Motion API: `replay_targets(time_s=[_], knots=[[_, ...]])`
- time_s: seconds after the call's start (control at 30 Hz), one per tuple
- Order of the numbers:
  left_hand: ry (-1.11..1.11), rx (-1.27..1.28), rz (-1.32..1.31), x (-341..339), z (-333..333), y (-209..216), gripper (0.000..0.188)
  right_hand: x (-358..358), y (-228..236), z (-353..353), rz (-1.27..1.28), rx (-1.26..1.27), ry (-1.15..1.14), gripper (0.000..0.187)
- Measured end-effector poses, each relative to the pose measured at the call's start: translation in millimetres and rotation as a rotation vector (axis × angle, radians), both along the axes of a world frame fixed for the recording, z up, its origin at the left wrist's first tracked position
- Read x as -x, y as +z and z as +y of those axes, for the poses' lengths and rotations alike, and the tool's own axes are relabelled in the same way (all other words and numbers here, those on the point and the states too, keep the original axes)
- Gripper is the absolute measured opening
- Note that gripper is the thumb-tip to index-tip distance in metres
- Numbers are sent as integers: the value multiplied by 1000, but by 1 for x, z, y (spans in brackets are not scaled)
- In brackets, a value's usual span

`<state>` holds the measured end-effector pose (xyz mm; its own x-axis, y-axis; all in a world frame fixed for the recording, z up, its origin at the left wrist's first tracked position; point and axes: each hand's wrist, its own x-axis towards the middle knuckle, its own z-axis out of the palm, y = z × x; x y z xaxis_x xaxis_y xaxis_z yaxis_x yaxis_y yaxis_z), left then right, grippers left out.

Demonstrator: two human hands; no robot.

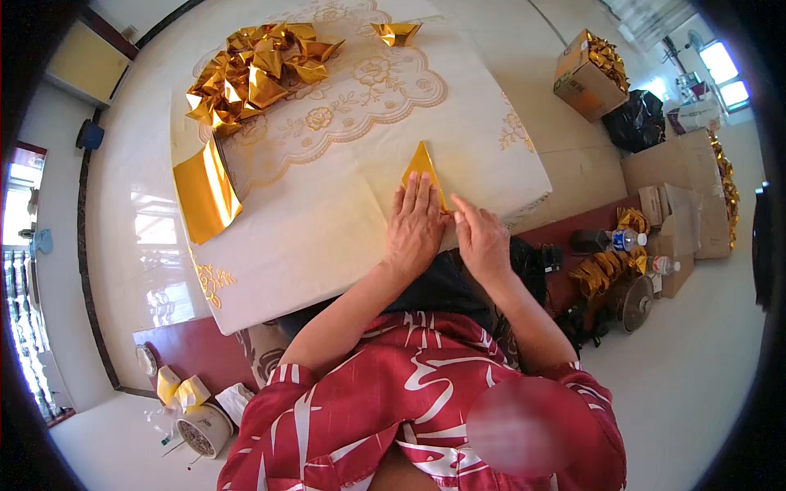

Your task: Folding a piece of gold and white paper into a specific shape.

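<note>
A piece of shiny gold paper [422, 159], folded to a narrow pointed shape, lies near the table's front edge with its tip pointing away from me. My left hand [416, 229] rests flat on its lower part, fingers stretched out and side by side, hiding much of it. Beside it on the right is my right hand [481, 241], its index finger extended toward the paper's lower right edge and its other fingers loosely bent. Whether that fingertip touches the paper, I cannot tell. A stack of gold sheets [206, 195] sits at the table's left edge.
Folded gold paper pieces [254, 74] are heaped at the table's far left; a single piece [397, 33] lies farther right. The patterned white tablecloth [327, 229] covers the table. Rightward stand a cardboard box [583, 82], a black bag [636, 121] and bottles [629, 240] on a bench.
</note>
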<state>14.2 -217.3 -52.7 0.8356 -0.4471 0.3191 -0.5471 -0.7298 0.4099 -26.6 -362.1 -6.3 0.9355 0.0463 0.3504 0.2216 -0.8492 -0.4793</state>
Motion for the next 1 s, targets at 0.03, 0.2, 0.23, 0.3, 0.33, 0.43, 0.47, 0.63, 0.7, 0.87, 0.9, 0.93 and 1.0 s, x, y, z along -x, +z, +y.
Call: replay_targets(time_s=[0.03, 0.2, 0.23, 0.3, 0.33, 0.43, 0.47, 0.63, 0.7, 0.87, 0.9, 0.93, 1.0], knots=[[2, 1, 2, 0, 0, -2, 52, -7, 3, -4, 21, 32, -19, 28], [-9, -104, 21, 2, -3, -1, 53, -72, 2, 1, -156, 84, 43, 32], [2, -108, 24, 3, -1, 0, 53, -88, -1, 8, -155, 79, 55, 32], [74, -89, 12, 4, -1, 3, 54, -117, -7, 19, -184, 84, 108, 34], [79, -88, 18, 4, 1, 4, 54, -130, -12, 25, -178, 84, 113, 34], [19, -94, 111, 1, 2, 7, 56, -159, -28, 33, -209, 187, 164, 38], [9, -89, 105, 1, 2, 7, 57, -165, -33, 34, -207, 228, 191, 41], [3, -82, 109, 2, 3, 5, 57, -184, -42, 34, -189, 357, 206, 48], [1, -54, 96, 2, 5, 7, 56, -196, -43, 33, -200, 378, 112, 48], [16, -45, 91, 4, 5, 7, 54, -238, -44, 21, -221, 390, 20, 46], [14, -54, 73, 3, 3, 7, 53, -246, -45, 12, -238, 422, -58, 45], [17, -55, 70, 4, 2, 6, 53, -248, -44, 8, -242, 421, -56, 45], [8, -32, 71, 4, -1, 6, 53, -250, -42, -1, -243, 344, -15, 43]])
